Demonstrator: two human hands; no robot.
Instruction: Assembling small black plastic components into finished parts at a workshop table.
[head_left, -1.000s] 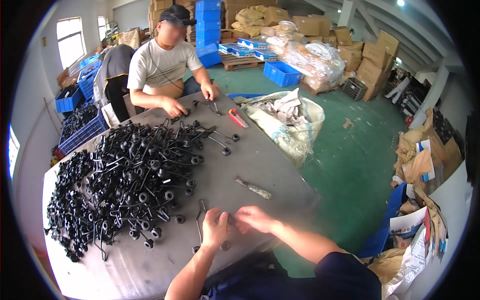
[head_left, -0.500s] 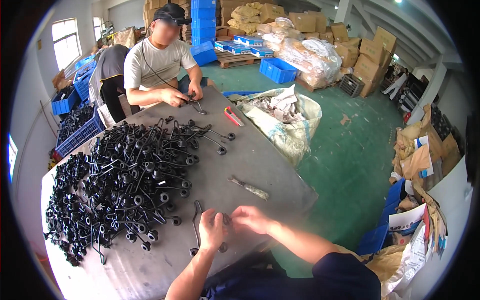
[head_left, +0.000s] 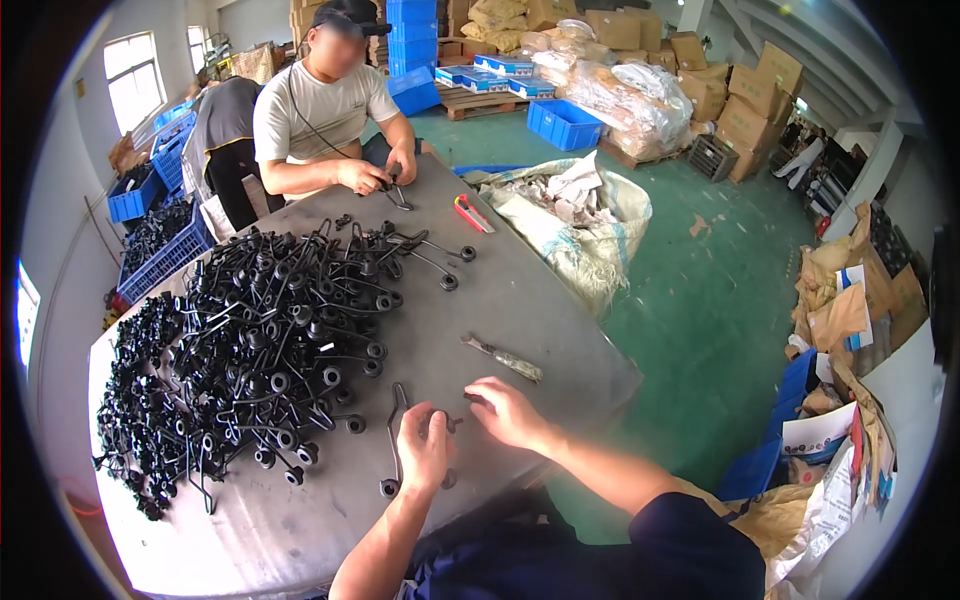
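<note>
My left hand (head_left: 424,448) is closed around a dark part that is mostly hidden by the fingers; a thin tip of it sticks out toward my right hand. Beside its fingers lies a black bent metal rod (head_left: 393,435), with a round end near the wrist. My right hand (head_left: 510,415), just apart on the right, pinches a small dark piece (head_left: 474,397) between thumb and fingers. A large heap of black bent rods with round bushings (head_left: 270,350) covers the left of the grey table (head_left: 340,535). Smaller black parts (head_left: 135,400) are piled at its far left.
A tool with a wrapped handle (head_left: 505,358) lies beyond my right hand, and a red utility knife (head_left: 473,213) farther off. Across the table a co-worker (head_left: 325,130) handles a similar black rod. A white woven sack (head_left: 570,225) stands against the table's right edge.
My right hand has drawn away from my left, up and to the right, and the small dark piece now shows in its fingers. My left hand stays nearly in place.
</note>
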